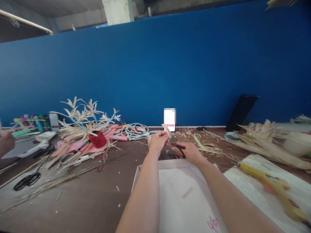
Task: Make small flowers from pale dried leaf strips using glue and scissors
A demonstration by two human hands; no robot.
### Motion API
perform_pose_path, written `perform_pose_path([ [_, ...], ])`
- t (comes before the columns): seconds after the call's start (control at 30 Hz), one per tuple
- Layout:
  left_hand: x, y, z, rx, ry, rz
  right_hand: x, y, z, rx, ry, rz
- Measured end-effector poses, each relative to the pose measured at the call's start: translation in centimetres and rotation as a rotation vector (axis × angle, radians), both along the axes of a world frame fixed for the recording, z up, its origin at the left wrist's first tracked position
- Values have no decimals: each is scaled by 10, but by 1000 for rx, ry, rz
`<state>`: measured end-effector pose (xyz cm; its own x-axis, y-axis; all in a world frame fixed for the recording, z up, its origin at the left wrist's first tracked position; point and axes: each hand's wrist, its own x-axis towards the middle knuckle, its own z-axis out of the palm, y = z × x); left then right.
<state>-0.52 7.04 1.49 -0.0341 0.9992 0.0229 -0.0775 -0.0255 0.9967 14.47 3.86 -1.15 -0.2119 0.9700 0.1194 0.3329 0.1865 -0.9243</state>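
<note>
My left hand (pixel 157 142) pinches a pale strip of dried husk (pixel 166 129), whose end sticks up above my fingers. Black-handled scissors (pixel 180 149) are in my right hand (pixel 189 151), with the blades pointing up and left toward the strip. Whether the blades touch the strip I cannot make out. Both hands are over the far edge of a white box lid (pixel 175 187), on which a small husk scrap (pixel 187 192) lies. Just beyond my hands a lit phone (pixel 169 119) stands upright against the blue wall.
Husk flowers on blue stems (pixel 84 118), a red cup-like object (pixel 97 139) and coiled light-blue cord (pixel 137 131) lie left. Another pair of scissors (pixel 28 180) is nearer. Right are a yellow glue gun (pixel 267 181) on newspaper and dried husks (pixel 264 139). Another person's hand (pixel 6 144) shows far left.
</note>
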Motion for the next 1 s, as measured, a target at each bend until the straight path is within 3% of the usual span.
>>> perform_pose_path([
  [0.3, 2, 7, -5, 4, -54, 149, -5, -5, 4, -10, -39, 8],
  [0.6, 7, -3, 0, 40, 117, 70, -2, -3, -2, 50, 9, 1],
  [1.0, 8, -1, -3, 10, 44, 58, -4, -7, 6, 51, -14, -3],
])
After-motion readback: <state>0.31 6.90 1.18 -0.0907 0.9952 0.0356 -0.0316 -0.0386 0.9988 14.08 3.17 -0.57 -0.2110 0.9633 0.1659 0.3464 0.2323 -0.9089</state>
